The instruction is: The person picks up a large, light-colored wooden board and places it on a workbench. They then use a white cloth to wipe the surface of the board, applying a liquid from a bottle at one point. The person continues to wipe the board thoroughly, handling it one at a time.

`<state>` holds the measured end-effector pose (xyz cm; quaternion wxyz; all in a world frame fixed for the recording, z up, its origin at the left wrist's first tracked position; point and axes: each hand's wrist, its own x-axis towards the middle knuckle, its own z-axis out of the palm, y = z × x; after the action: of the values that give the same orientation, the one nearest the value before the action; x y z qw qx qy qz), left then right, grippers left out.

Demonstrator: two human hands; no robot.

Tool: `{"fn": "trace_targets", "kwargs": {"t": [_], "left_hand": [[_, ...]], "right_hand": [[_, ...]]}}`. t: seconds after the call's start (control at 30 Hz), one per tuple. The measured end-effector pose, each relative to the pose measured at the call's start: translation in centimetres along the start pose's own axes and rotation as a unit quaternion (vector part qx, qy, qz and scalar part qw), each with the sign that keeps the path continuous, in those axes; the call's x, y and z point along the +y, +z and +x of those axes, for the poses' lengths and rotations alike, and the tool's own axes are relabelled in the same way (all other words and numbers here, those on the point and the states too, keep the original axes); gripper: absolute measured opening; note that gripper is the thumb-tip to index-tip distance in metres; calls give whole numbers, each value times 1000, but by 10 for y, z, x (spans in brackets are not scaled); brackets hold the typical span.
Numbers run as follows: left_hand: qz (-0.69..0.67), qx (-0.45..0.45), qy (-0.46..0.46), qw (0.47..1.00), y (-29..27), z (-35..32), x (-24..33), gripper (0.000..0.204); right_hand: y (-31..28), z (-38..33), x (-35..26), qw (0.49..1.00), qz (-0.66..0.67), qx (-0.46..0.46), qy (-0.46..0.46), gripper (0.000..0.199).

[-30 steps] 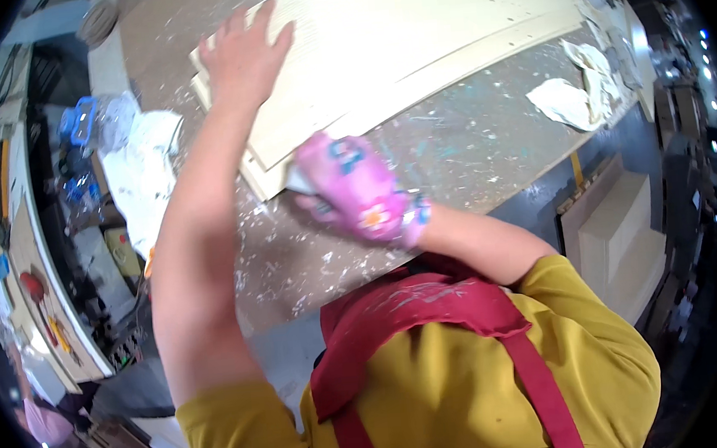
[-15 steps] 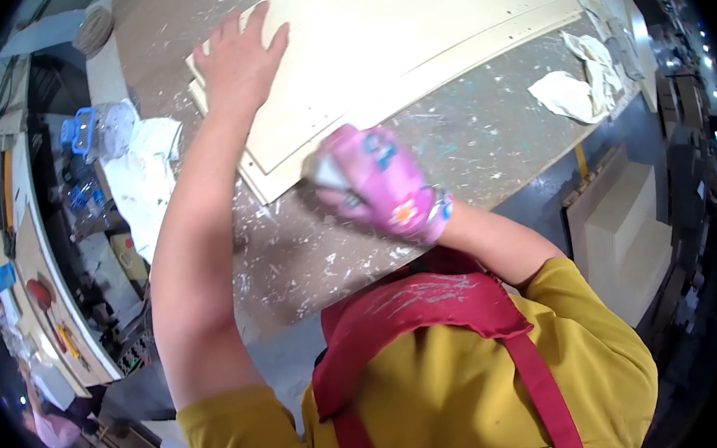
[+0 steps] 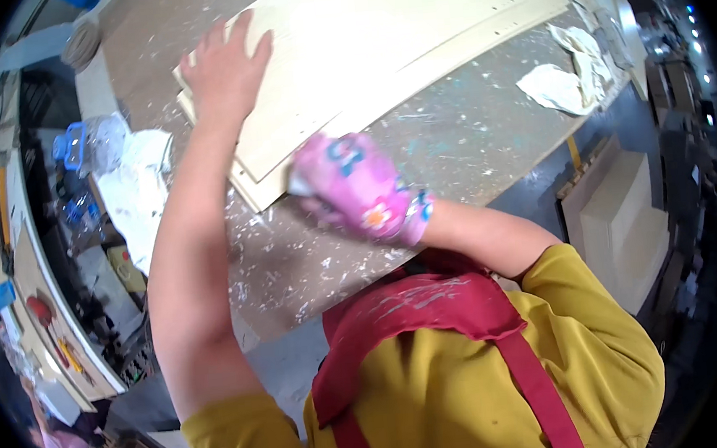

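Observation:
My bare left hand (image 3: 227, 73) presses flat near the left end of a stack of cream-coloured panels (image 3: 360, 34), its fingers spread. The panels lie with their edges a little offset, and small dark holes show in the upper one. My right hand (image 3: 354, 186) wears a pink flowered glove and is curled at the near edge of the stack, by its near corner. A small whitish piece (image 3: 297, 183) pokes out from under the gloved fingers; blur and the glove hide what it is.
White flecks of paint cover the brown worktable (image 3: 294, 267). On its right lies a crumpled white cloth (image 3: 563, 88). At the left are a clear plastic jug with a blue handle (image 3: 74, 147), another white cloth (image 3: 139, 195) and a roll of cord (image 3: 81, 45). Boxy panels (image 3: 628, 220) stand right.
My right hand has moved slightly left along the panels' near edge, still curled. My left hand stays flat on the panel. The whole view has shifted a little.

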<state>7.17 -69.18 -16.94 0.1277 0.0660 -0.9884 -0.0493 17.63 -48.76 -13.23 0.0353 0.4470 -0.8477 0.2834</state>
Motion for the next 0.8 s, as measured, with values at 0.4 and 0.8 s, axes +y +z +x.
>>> {"fn": "trace_targets", "kwargs": {"t": [0.4, 0.8], "left_hand": [[5, -8, 0, 1000, -6, 1, 2, 52], [3, -17, -8, 1000, -10, 2, 5, 53]], "right_hand": [[-44, -32, 79, 973, -92, 109, 181, 40], [-48, -35, 84, 975, -64, 54, 204, 36]]}}
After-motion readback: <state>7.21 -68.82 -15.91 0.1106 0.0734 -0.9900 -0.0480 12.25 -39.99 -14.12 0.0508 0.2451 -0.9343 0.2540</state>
